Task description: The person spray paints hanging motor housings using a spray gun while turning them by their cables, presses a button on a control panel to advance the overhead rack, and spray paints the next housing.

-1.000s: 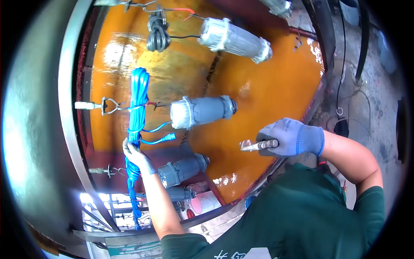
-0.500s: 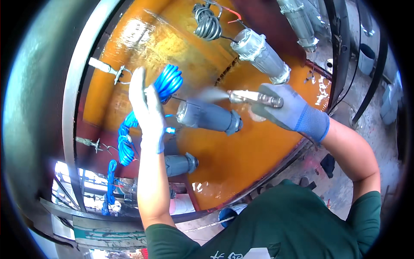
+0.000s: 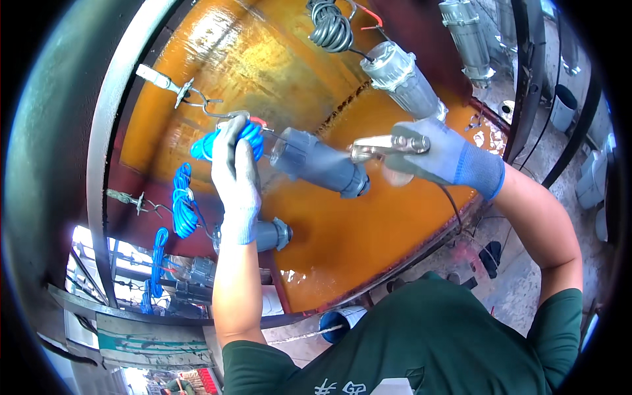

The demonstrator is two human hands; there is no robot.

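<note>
My right hand [image 3: 428,155], in a grey glove with a blue cuff, is closed round a metal spray gun [image 3: 378,146]. Its nozzle points left at a grey cylindrical motor [image 3: 322,164], and faint mist shows between them. The motor hangs tilted, its cable end at the upper left. My left hand [image 3: 237,174], in a pale glove, has its fingers wrapped over a coil of blue cable [image 3: 205,146] beside that end. The coil bulges out on both sides of the fingers. A metal hook [image 3: 209,108] reaches to the top of the coil.
A wet orange-coated booth [image 3: 368,237] lies behind the motor. Another grey motor [image 3: 405,79] with a grey cable coil [image 3: 331,26] hangs at upper right. At the left, further blue coils [image 3: 184,204] hang beside another motor [image 3: 266,235]. A blue bucket [image 3: 342,322] stands below.
My left hand has gone from stretched fingers beside the blue coil to gripping it. The motor has tilted more steeply. The spray has shifted from its cable end toward its right part. Hanging pieces have drifted.
</note>
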